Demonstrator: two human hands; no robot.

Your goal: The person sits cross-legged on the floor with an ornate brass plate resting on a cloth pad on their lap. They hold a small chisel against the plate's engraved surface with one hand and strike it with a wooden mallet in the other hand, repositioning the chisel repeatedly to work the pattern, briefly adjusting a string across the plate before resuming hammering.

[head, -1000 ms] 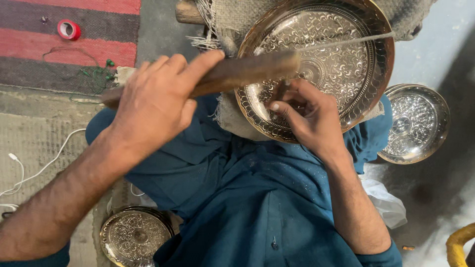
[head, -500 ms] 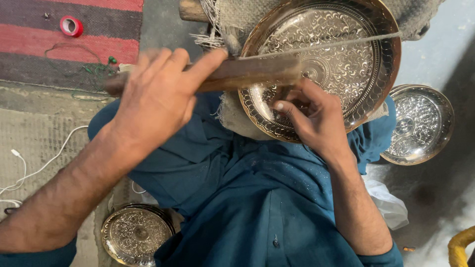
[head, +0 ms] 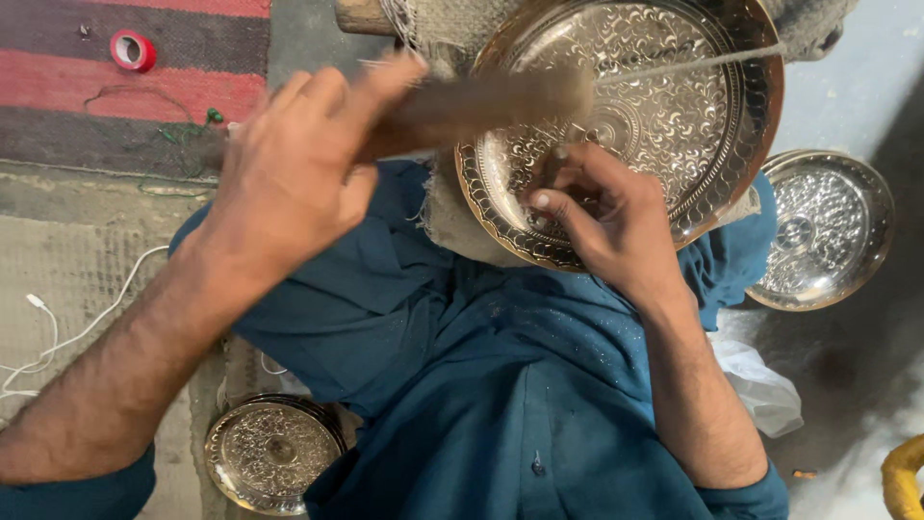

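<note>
**Mallet swings over the engraved tray**

The left hand (head: pixel 289 173) is closed around a long wooden mallet (head: pixel 472 106), fingers wrapped over the handle. Half a second ago the wood was sharp and lay level across the tray; now it is smeared with motion blur and sits a little higher, so the hand reads as mid-stroke. The right hand (head: pixel 606 217) has hardly shifted: it stays pressed on the lower left part of the large round tray (head: pixel 674 125), fingertips pinched tight on what seems a small punch, though the tool itself is too hidden to make out. To my eye the chasing work is in full rhythm, one hand striking, the other holding its spot.

The tray rests on coarse sacking (head: pixel 452 207) over the person's lap, against the teal garment (head: pixel 500 385). Its metal is bright and silvery-gold, covered with dense scrollwork around a central medallion and a beaded rim. A thin pale cord (head: pixel 703 60) crosses its upper part.

On the floor, a smaller dished plate (head: pixel 823 226) of the same shiny metal lies at the right edge, and another patterned plate (head: pixel 274 453) lies near the lower left. A roll of red tape (head: pixel 133 50) sits on the striped rug (head: pixel 58 96) at the upper left, and a white cable (head: pixel 58 337) trails along the left edge.
</note>
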